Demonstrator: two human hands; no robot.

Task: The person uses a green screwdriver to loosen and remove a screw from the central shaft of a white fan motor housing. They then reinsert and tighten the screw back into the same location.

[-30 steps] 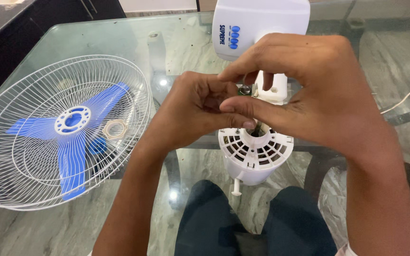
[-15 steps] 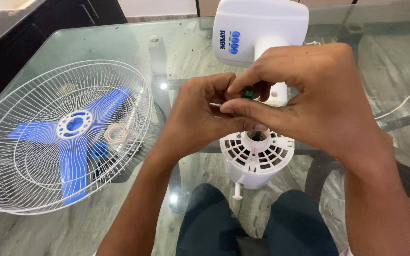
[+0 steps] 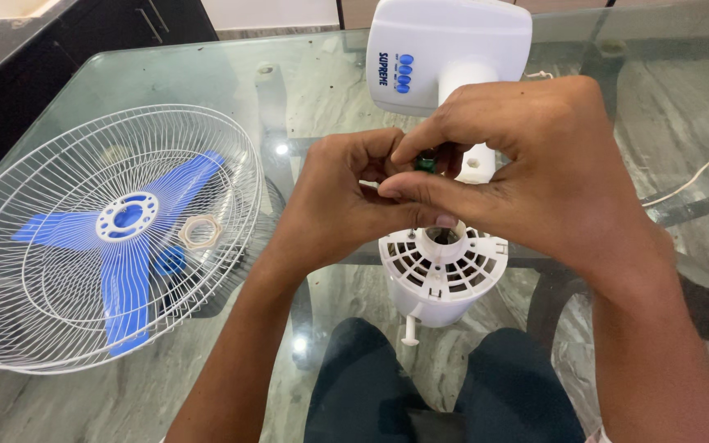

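Above the glass bench point(image 3: 207, 74), both hands meet over the white fan motor housing point(image 3: 443, 271), which lies on the glass close to the person's knees. Left hand point(image 3: 342, 197) curls its fingers shut around a small part, mostly hidden, while right hand point(image 3: 535, 172) pinches thumb and forefinger together on a small green piece point(image 3: 426, 163) (too small to tell what it is). Just behind them stands the white fan base point(image 3: 445, 53) with blue buttons. Well to the left lies the wire fan guard point(image 3: 108, 238), holding the blue blade point(image 3: 129, 246) and a beige plastic nut point(image 3: 199, 232).
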